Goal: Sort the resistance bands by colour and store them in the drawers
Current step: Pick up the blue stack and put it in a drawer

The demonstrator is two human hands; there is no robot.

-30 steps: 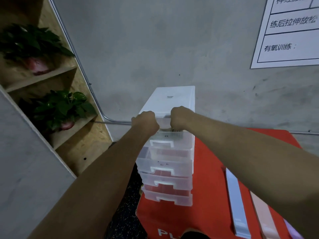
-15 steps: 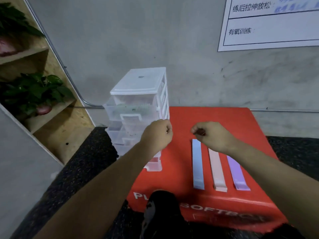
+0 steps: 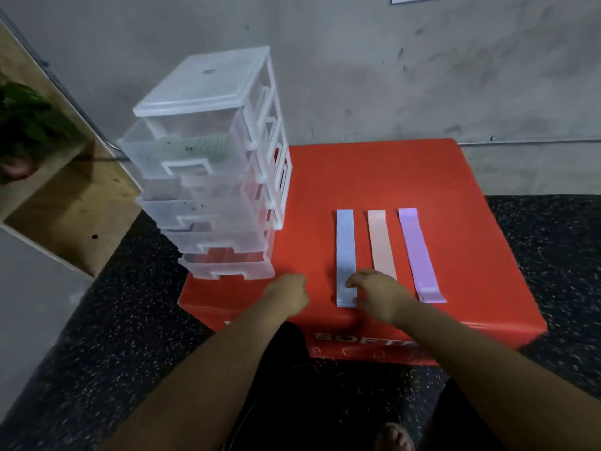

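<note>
A grey concrete wall (image 3: 357, 76) closes off the back, and dark speckled floor (image 3: 97, 320) runs all round. On it sits a red soft box (image 3: 374, 177), serving as the worktop. A wooden shelf (image 3: 65, 206) with a leafy plant (image 3: 22, 125) stands off to the left.

The clear plastic drawer unit (image 3: 201, 83) stands on the left part of the red box, right along its left edge. Its top drawer (image 3: 182, 151) is pulled well out past the lid, and something pale green shows dimly through its wall.

Three bands lie flat and parallel on the right half, apart from one another: the blue band (image 3: 345, 242) nearest the drawers, the pink band (image 3: 380, 239) in the middle and the purple band (image 3: 414, 249) outermost. Bare red lies between the unit and the blue band, and more beyond the bands' far ends.

The right hand (image 3: 380, 294) sits over the near ends of the blue and pink bands. Its fingers (image 3: 353, 281) bend down onto the blue one, close to the box's front edge – whether they actually pinch it, I cannot tell. The left hand (image 3: 287, 296) hovers just before the bottom drawer, curled into a fist (nothing in it).
</note>
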